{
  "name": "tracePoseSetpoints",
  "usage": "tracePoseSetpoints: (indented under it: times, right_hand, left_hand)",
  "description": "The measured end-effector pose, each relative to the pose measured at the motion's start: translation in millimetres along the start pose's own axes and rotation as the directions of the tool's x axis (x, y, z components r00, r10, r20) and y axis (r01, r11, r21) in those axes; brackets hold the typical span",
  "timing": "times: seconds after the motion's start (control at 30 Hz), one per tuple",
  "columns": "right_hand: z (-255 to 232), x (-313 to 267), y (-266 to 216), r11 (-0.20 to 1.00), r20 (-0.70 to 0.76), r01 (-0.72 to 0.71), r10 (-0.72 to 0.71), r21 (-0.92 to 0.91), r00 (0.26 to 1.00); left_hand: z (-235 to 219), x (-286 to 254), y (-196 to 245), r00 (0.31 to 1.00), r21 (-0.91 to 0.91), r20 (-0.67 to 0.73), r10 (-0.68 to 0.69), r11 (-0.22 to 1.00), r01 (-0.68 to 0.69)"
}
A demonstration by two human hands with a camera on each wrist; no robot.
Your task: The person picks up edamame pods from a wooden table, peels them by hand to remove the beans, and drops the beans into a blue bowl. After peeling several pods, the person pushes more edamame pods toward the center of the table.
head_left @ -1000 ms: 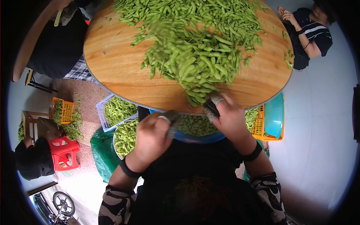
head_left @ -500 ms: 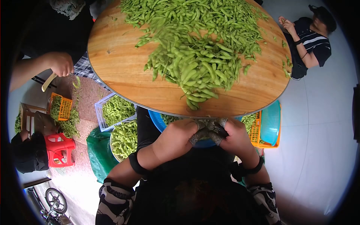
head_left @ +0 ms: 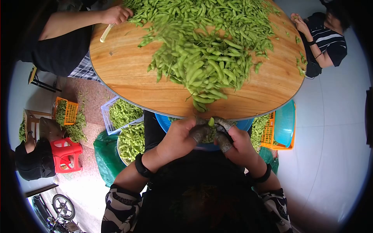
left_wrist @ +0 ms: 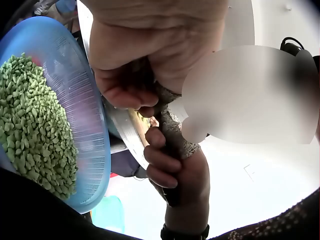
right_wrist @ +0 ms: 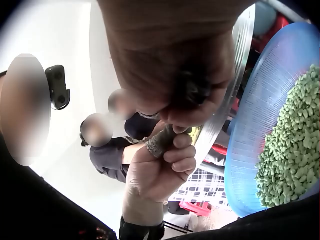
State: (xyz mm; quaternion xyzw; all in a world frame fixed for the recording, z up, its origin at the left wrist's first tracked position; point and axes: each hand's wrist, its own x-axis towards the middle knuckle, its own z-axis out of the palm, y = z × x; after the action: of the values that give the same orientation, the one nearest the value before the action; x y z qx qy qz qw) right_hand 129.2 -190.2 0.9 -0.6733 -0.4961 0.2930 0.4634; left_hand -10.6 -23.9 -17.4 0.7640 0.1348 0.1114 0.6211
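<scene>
A green soybean pod (head_left: pixel 211 122) shows between the fingertips of both hands, just beyond the table's near edge. My left hand (head_left: pixel 175 139) pinches it, thumb and finger in grey speckled covers. Covered fingertips of my right hand (head_left: pixel 243 145) meet at the pod's other side. In the right wrist view a shiny dark object (right_wrist: pixel 194 90) lies within the curled fingers of the right hand; its kind is hidden. Below both hands sits a blue basket (left_wrist: pixel 90 120) with many shelled green beans (left_wrist: pixel 37 130). Pods (head_left: pixel 206 73) are heaped on the round wooden table (head_left: pixel 124 81).
On the left are a lilac crate (head_left: pixel 107 120) of pods, a green sack (head_left: pixel 107 159) and a red stool (head_left: pixel 68 155). An orange crate (head_left: pixel 268 134) stands at right with a teal basket (head_left: pixel 284 124). Other people sit around; one person's hand (head_left: pixel 116 14) reaches the heap.
My hands came together from apart at the table edge and drew back over the basket; a green pod now shows between them. The person at left moved a hand onto the table.
</scene>
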Motion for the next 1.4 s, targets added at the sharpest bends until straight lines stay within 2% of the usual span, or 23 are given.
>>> tracePoseSetpoints:
  times: [0.2, 0.3, 0.37, 0.4, 0.47, 0.5, 0.53, 0.57, 0.6, 0.67, 0.73, 0.77, 0.8, 0.83, 0.9, 1.0, 1.13, 1.17, 1.2, 1.27, 1.3, 1.33, 1.4]
  right_hand:
    - [2.9, 0.2, -2.1, 0.998, -0.023, -0.036, 0.038, 0.057, 0.999]
    - [5.6, 1.9, 0.1, 0.992, -0.02, -0.109, 0.11, 0.067, 0.994]
    - [7.7, 3.5, 4.7, 0.999, -0.051, -0.049, 0.05, 0.024, 0.997]
    - [5.6, 4.1, 3.7, 0.998, -0.055, -0.051, 0.052, 0.023, 0.997]
    - [-1.5, 6.0, -3.2, 0.67, 0.255, -0.558, 0.502, 0.491, 0.827]
    - [-4.0, 6.4, -10.0, 0.669, 0.253, -0.557, 0.503, 0.492, 0.827]
    - [-6.6, 6.6, -18.3, 0.535, 0.332, -0.581, 0.492, 0.614, 0.805]
    - [-7.4, 6.5, -22.5, 0.38, 0.408, -0.594, 0.466, 0.709, 0.785]
    - [-7.7, 7.6, -22.0, 0.378, 0.405, -0.591, 0.467, 0.712, 0.786]
    - [-9.6, 11.4, -19.6, 0.244, 0.47, -0.615, 0.457, 0.75, 0.755]
    - [-4.1, 12.4, -19.3, 0.36, 0.388, -0.604, 0.516, 0.711, 0.764]
    - [-1.6, 12.8, -18.8, 0.467, 0.305, -0.598, 0.561, 0.652, 0.77]
    - [0.4, 12.3, -17.4, 0.466, 0.306, -0.599, 0.561, 0.651, 0.769]
    - [2.7, 11.3, -16.2, 0.55, 0.268, -0.57, 0.534, 0.611, 0.802]
    - [4.2, 11.4, -16.5, 0.63, 0.231, -0.531, 0.497, 0.566, 0.837]
    - [4.2, 9.8, -15.7, 0.742, 0.136, -0.463, 0.459, 0.485, 0.878]
    - [0.7, 5.5, -12.0, 0.795, 0.137, -0.436, 0.42, 0.422, 0.897]
    - [-1.0, 4.1, -13.5, 0.787, 0.156, -0.443, 0.418, 0.43, 0.895]
    - [-3.4, 3.2, -15.2, 0.785, 0.156, -0.444, 0.42, 0.431, 0.894]
    - [-7.5, 2.8, -17.9, 0.617, 0.255, -0.487, 0.429, 0.618, 0.867]
    - [-6.0, 2.2, -14.9, 0.617, 0.257, -0.488, 0.428, 0.618, 0.866]
    - [-2.7, 0.8, -8.3, 0.784, 0.106, -0.387, 0.386, 0.485, 0.916]
    - [3.3, 0.2, 5.8, 0.906, -0.037, -0.284, 0.31, 0.315, 0.95]
  left_hand:
    - [2.4, 1.0, 12.6, 0.998, 0.034, -0.06, -0.025, 0.999, 0.027]
    - [6.2, -0.2, 9.2, 0.989, 0.225, -0.065, 0.132, 0.968, -0.114]
    - [9.5, -3.6, 4.6, 0.936, 0.585, 0.026, 0.35, 0.754, -0.298]
    - [8.7, -3.5, 3.3, 0.936, 0.584, 0.03, 0.351, 0.754, -0.301]
    - [1.8, -2.0, 0.6, 0.925, 0.442, 0.03, 0.379, 0.825, -0.353]
    - [-3.1, -2.2, 3.0, 0.925, 0.441, 0.033, 0.379, 0.825, -0.354]
    - [-9.1, -2.9, 8.2, 0.995, -0.034, 0.076, 0.065, 0.997, -0.062]
    - [-14.0, -3.6, 10.8, 0.944, -0.458, 0.262, -0.2, 0.835, 0.304]
    - [-16.0, -2.6, 5.6, 0.925, -0.585, 0.332, -0.186, 0.728, 0.357]
    - [-13.5, 0.5, 2.2, 0.929, -0.556, 0.301, -0.217, 0.751, 0.356]
    - [-9.2, 3.0, 2.8, 0.931, -0.529, 0.269, -0.247, 0.77, 0.357]
    - [-6.3, 3.3, 3.9, 0.997, -0.088, 0.074, -0.017, 0.996, 0.023]
    - [-4.3, 3.2, 5.1, 0.959, 0.42, 0.017, 0.284, 0.868, -0.265]
    - [-3.5, 2.5, 7.4, 0.959, 0.422, 0.016, 0.285, 0.867, -0.264]
    - [-3.1, 2.1, 12.0, 0.871, 0.779, 0.133, 0.474, 0.493, -0.387]
    - [-0.3, 3.5, 8.5, 0.86, 0.885, 0.143, 0.49, 0.326, -0.332]
    - [2.5, 6.0, 12.4, 0.902, 0.737, 0.006, 0.432, 0.608, -0.296]
    - [-4.5, 3.7, 13.9, 0.999, 0.213, 0.002, 0.041, 0.976, -0.04]
    - [-8.0, 2.5, 14.5, 0.93, -0.344, 0.226, -0.289, 0.87, 0.354]
    - [-7.3, 2.2, 12.6, 0.902, -0.441, 0.253, -0.349, 0.789, 0.429]
    - [-6.9, 2.0, 11.7, 0.87, -0.528, 0.287, -0.401, 0.691, 0.493]
    - [-4.7, 1.7, 11.6, 0.87, -0.528, 0.287, -0.402, 0.691, 0.494]
    - [4.0, -0.5, 12.6, 0.993, 0.044, 0.098, -0.058, 0.998, 0.054]
